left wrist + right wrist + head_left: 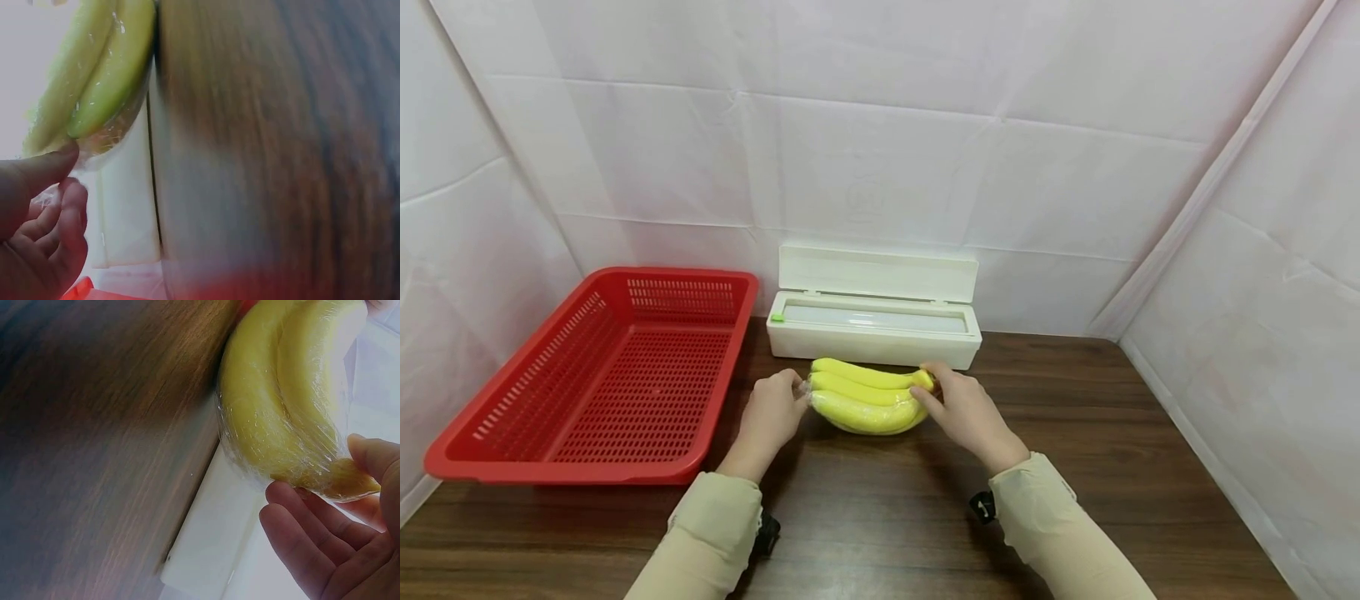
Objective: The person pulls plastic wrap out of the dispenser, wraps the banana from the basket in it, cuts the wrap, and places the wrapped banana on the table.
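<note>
A bunch of yellow bananas (868, 398), covered in clear plastic wrap, is between my two hands on the dark wooden table. My left hand (775, 408) pinches the gathered wrap at the banana tips; in the left wrist view the thumb (53, 164) and curled fingers meet on the crinkled film. At the other end my right hand (966, 408) grips the stem, thumb on one side and fingers reaching under it. The right wrist view shows film (300, 453) stretched tight over the bananas near the stem.
Behind the bananas stands a white cling wrap dispenser (872, 340) with its lid (877, 273) raised and a green slider (777, 317) at its left. To the left is a red slatted plastic basket (715, 400). White sheeting (880, 167) encloses the table's back and sides.
</note>
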The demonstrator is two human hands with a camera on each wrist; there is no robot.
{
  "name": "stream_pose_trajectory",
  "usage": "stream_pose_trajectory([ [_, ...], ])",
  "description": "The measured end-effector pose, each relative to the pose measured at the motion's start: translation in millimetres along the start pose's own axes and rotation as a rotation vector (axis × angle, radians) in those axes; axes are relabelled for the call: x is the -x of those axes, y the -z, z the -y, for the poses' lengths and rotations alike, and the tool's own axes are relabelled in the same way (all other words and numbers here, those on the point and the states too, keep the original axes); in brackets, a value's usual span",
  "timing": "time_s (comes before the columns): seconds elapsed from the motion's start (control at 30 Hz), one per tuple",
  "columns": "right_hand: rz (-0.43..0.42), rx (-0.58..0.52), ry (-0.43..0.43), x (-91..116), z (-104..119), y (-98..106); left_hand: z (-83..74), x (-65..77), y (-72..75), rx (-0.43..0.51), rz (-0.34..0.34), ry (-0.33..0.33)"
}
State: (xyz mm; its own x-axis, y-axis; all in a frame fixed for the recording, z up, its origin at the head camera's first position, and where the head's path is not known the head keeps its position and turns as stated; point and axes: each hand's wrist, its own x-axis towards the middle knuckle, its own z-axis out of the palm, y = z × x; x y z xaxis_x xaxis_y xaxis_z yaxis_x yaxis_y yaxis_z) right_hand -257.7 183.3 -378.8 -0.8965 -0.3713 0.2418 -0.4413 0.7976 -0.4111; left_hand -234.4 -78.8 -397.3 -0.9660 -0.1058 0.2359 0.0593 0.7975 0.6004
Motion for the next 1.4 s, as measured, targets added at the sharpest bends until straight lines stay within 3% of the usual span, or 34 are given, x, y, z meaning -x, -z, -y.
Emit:
stream_pose_trajectory([
  [0.17, 0.004, 0.003, 0.001, -0.1, 1.8, -0.1, 3.9, -1.2, 0.0, 0.157, 0.075, 0.031],
  [0.33, 0.005, 0.007, -0.009, 0.3, 0.9, -0.5, 6.2, 1.0, 5.5, 0.384, 0.218, 0.091],
  [0.47, 0.005, 0.010, -0.015, 0.5, -0.7, -0.6, 4.7, 3.8, 11.5, 0.590, 0.316, 0.198],
  [0.57, 0.000, 0.012, -0.010, 0.3, -1.0, -0.5, 1.9, 4.5, 14.2, 0.680, 0.319, 0.297],
  [0.7, -0.004, 0.015, -0.010, -0.1, -0.7, -0.8, 0.6, 4.8, 14.3, 0.722, 0.295, 0.365],
  [0.93, -0.006, 0.014, -0.015, -0.9, -0.3, -2.4, 3.8, 4.9, 8.8, 0.726, 0.263, 0.358],
  [1.13, -0.010, 0.007, 0.003, -1.2, -0.1, -2.3, 2.2, 4.6, 5.7, 0.736, 0.283, 0.400],
  [1.4, -0.008, -0.021, 0.001, -0.6, -0.4, -1.2, -4.5, 4.0, 1.8, 0.843, 0.252, 0.445],
])
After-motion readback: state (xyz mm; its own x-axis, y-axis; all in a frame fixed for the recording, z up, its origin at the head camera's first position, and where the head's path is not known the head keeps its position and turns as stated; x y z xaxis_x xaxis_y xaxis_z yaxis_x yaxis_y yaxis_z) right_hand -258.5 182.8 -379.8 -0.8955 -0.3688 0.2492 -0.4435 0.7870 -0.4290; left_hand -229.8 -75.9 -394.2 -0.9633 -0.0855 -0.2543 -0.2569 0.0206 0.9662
